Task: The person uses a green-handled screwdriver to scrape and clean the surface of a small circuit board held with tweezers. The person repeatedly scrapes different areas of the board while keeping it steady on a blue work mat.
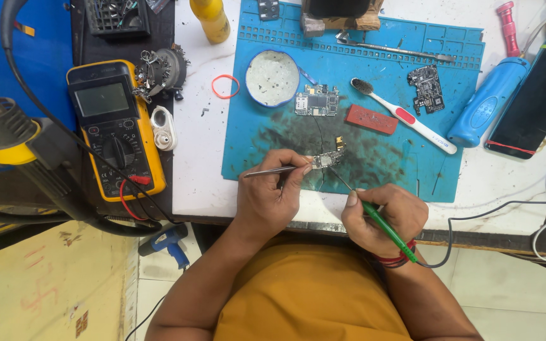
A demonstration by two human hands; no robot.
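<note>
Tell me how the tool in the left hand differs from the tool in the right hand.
The tweezers in the left hand are bare thin metal; the soldering iron in the right hand has a green handle with a dark cord trailing off. The tweezers lie nearly level, coming from the left; the soldering iron slants up from the lower right. Both tips meet at the small circuit board on the blue mat.

Work mat (266,161) lies on the table (197,183). On the mat: round dish (272,77) at rear left, circuit board (316,101) just right of it, toothbrush (403,116) farther right, small board (327,159) nearest the person (between both hands). Multimeter (116,126) lies left of the mat.
</note>
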